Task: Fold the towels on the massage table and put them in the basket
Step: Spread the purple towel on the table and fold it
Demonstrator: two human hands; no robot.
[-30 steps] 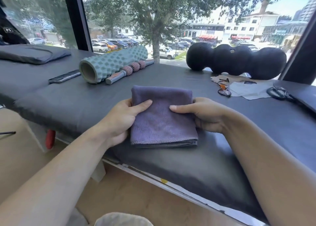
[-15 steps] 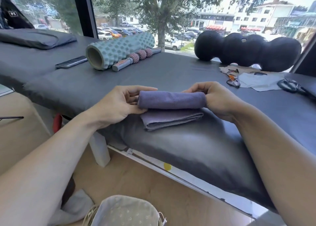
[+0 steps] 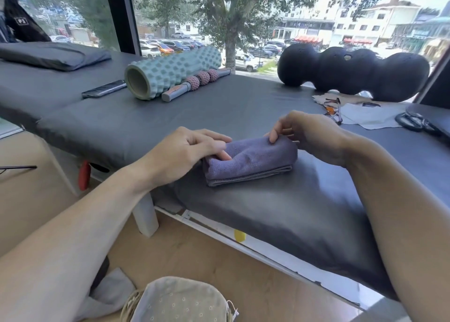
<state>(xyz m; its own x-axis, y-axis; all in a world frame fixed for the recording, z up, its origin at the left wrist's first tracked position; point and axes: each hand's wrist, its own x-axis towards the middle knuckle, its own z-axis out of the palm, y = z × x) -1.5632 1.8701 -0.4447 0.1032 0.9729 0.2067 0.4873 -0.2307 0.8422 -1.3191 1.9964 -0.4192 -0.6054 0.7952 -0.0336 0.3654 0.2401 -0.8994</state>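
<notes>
Purple towel [image 3: 248, 162] lies folded into a compact stack on the bench [image 3: 170, 117] near its front edge, w/ left hand [image 3: 185, 151] pressing fingers onto its left end, fingers fairly straight, not gripping, and right hand [image 3: 309, 134] pinching the far right corner between thumb and fingertips. Step looks like the last tidy-up of the fold, approx done. Next move prob calls for both hands to close round the stack's ends, lift w/o letting layers slip, and carry it down toward the person to the basket [image 3: 180, 302] on the floor below the hands.
</notes>
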